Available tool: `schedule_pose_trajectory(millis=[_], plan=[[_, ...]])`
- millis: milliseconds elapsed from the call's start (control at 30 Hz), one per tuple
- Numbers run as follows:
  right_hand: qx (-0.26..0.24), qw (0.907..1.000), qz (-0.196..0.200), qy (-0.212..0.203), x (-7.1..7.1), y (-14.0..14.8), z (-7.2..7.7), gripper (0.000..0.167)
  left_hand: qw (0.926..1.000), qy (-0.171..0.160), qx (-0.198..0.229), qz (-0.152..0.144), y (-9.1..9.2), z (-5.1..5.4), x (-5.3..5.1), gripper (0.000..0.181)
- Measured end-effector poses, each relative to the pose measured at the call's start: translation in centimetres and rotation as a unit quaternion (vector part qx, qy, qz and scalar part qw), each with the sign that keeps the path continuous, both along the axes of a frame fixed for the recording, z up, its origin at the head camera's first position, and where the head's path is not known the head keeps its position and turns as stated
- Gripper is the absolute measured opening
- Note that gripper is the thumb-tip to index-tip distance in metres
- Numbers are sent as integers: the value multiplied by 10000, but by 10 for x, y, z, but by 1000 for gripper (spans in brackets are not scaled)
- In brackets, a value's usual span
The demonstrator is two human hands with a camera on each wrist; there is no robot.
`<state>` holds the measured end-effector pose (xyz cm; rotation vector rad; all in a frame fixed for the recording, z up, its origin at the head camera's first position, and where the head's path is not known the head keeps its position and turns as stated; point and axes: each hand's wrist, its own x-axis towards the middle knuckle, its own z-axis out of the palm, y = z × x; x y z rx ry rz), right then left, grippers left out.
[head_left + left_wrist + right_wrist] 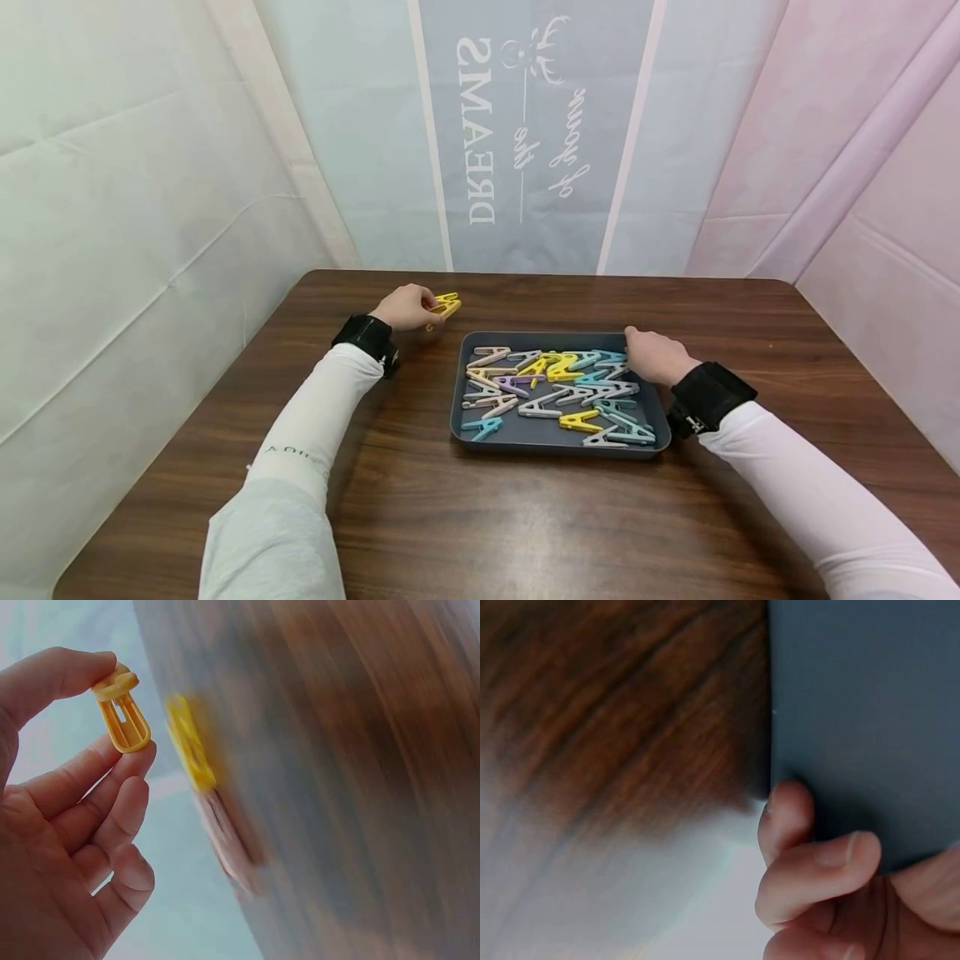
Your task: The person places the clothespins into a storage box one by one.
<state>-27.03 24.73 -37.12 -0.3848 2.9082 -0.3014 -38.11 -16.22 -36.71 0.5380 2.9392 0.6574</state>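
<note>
My left hand (406,307) is near the table's back edge, left of the tray, pinching a yellow clothespin (124,724) between thumb and fingers. Beyond it, in the left wrist view, are another, blurred yellow clothespin (191,742) and a pale pinkish strip (227,836) too smeared to identify. My right hand (658,356) grips the right side of a dark grey tray (562,451), its fingers curled at the tray's edge (855,712) in the right wrist view. Inside the tray lie several clothespins in white, beige, yellow, blue, green and purple, among them a blue one (483,427) at the front left.
The tray stands on a brown wood-grain table (510,533) with rounded back corners. A printed cloth (540,242) hangs behind its back edge, and pale cloth walls (150,208) rise on both sides.
</note>
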Motion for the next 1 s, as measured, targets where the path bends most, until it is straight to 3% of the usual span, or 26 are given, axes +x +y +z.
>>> schedule_pose_trajectory(millis=[400, 567, 800, 1000], plan=[[-44, 10000, -9, 76, 0, 1, 0, 33, 9942, 238, 121, -1041, 55, 41, 54, 27], [-14, 9999, -81, 81, -1, 1, -2, 32, 9860, 454, -156, -1599, 73, 49, 79, 27], [-2, 9999, -53, 94, -1, 3, -5, 33, 9632, 738, -792, -2459, 99, 54, 116, 28], [-6, 9999, -69, 77, -2, 4, -6, 33, 9380, 540, -1258, -3185, 121, 53, 137, 26]])
